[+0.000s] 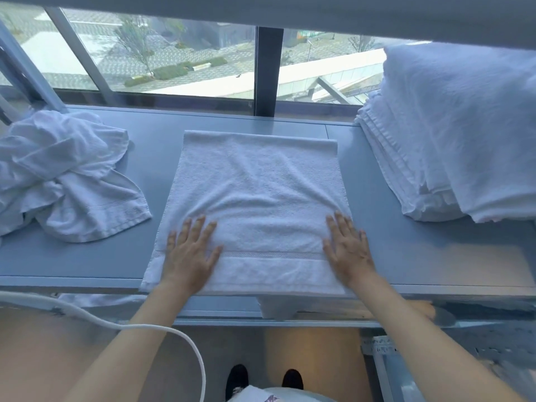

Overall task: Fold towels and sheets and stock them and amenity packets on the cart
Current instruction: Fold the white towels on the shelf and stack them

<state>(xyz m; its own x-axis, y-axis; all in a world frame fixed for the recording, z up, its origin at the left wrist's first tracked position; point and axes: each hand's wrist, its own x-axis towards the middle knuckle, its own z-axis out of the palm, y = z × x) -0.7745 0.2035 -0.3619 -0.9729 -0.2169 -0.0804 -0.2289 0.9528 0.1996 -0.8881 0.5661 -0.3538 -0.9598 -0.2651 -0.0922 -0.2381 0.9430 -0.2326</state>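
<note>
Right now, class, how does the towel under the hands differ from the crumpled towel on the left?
1. The towel under the hands lies flat and squared; the crumpled towel is bunched in loose folds.
2. The left hand and right hand press the flat towel; nothing touches the crumpled one.
3. The flat towel reaches the table's near edge; the crumpled one sits further back.
Both are white.

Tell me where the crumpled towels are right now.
In the head view, the crumpled towels lie at the left end of the grey shelf, left of the flat towel and below the window.
</note>
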